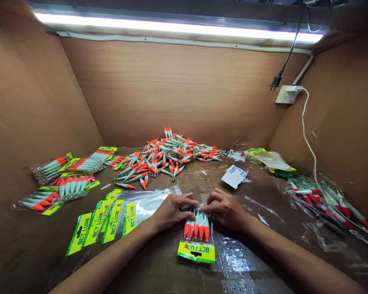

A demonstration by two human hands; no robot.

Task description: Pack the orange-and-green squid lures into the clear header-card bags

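Observation:
A clear bag (pixel 197 234) with a yellow-green header card lies on the brown table in front of me, holding several orange-tipped pale lures. My left hand (pixel 171 211) pinches the bag's open top on the left side. My right hand (pixel 225 209) pinches the same top edge on the right. Both hands have their fingers curled onto the plastic. Several empty bags (pixel 106 222) with the same header cards are fanned out to the left of my left hand.
A big heap of loose orange-and-pale lures (pixel 164 157) lies at the back centre. Filled packs (pixel 66 175) are stacked at the left. Red-tipped lures in plastic (pixel 323 200) lie at the right, beside a white paper (pixel 234 176). Cardboard walls enclose the table.

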